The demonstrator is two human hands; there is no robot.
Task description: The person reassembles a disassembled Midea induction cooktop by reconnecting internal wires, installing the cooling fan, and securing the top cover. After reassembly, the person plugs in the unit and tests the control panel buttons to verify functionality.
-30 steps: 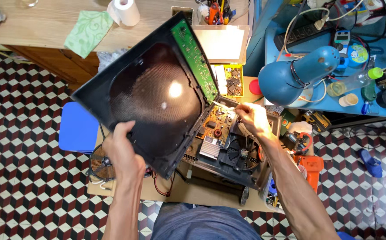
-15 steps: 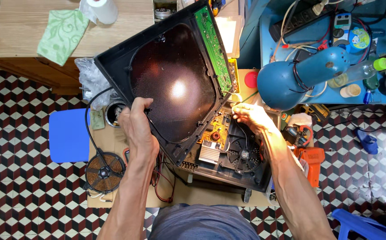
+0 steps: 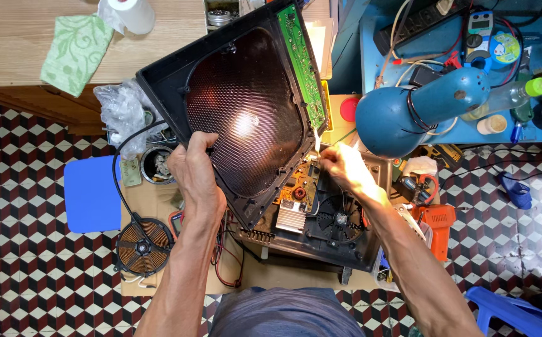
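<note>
A person's left hand [image 3: 199,178] grips the lower edge of a black cooktop cover panel [image 3: 240,118], fingers [image 3: 197,145] curled over the rim and pressed together on it, holding the panel tilted up above an opened appliance base [image 3: 321,231]. A green circuit board [image 3: 301,65] runs along the panel's right edge, and the lamp's glare shows on the dark perforated inner face. The right hand [image 3: 346,168] sits at the panel's lower right corner, fingers pinching a thin white ribbon cable [image 3: 318,142] that hangs from the green board towards the orange circuit board [image 3: 299,184] in the base. Beside that board lie a finned metal heatsink [image 3: 291,219] and a black cooling fan [image 3: 339,219]. The base rests on a sheet of cardboard [image 3: 283,278] on the checkered tile floor [image 3: 28,274], between the person's forearms. A round copper induction coil [image 3: 141,246] lies on the floor at the left, tied to the base by a black cable, just beside a blue plastic stool [image 3: 91,195]. A blue desk lamp [image 3: 402,112] leans in from the cluttered blue tabletop [image 3: 533,43] at the right, and an orange power drill [image 3: 438,228] lies below it. A green cloth [image 3: 76,53] rests on the wooden tabletop [image 3: 9,43] at the upper left.
</note>
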